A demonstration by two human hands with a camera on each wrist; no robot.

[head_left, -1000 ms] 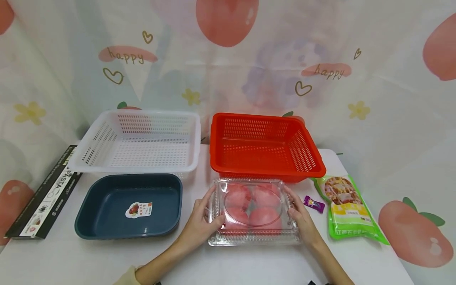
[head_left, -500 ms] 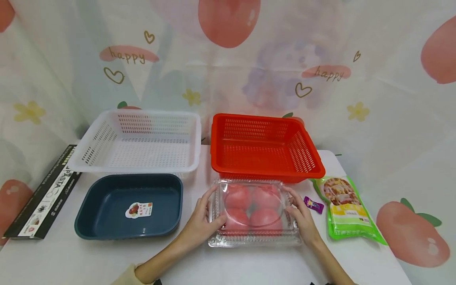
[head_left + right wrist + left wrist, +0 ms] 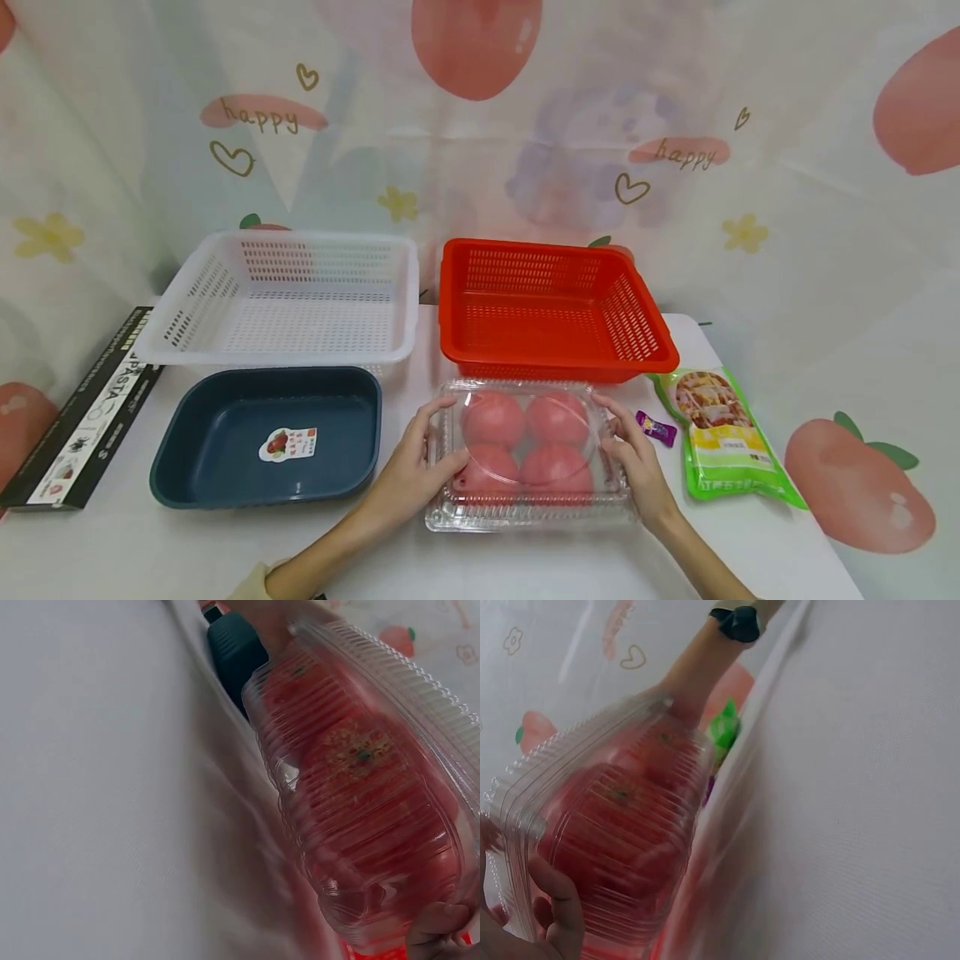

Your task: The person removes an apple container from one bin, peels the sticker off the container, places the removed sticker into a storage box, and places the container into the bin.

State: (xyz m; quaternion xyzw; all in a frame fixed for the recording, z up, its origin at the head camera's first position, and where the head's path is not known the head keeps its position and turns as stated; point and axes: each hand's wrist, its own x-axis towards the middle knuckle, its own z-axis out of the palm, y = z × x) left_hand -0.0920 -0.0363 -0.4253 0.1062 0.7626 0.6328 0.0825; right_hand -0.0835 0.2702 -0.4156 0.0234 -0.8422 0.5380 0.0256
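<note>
Two hands grip my clear box (image 3: 528, 454) of tomatoes (image 3: 525, 442): the left hand (image 3: 412, 475) curls round its left edge, the right hand (image 3: 636, 467) round its right. I see it raised off the white table (image 3: 525, 567), just before the red basket (image 3: 551, 308).

The clear ribbed box (image 3: 531, 454) holds pinkish-red tomatoes (image 3: 525, 442). Behind stand a red slotted basket (image 3: 551, 308) and a white slotted basket (image 3: 281, 300); a navy tray (image 3: 266, 433) sits on the white worktop (image 3: 525, 567).

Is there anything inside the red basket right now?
No, the red basket shows only its bare slotted floor in the head view, behind the clear box of tomatoes.
</note>
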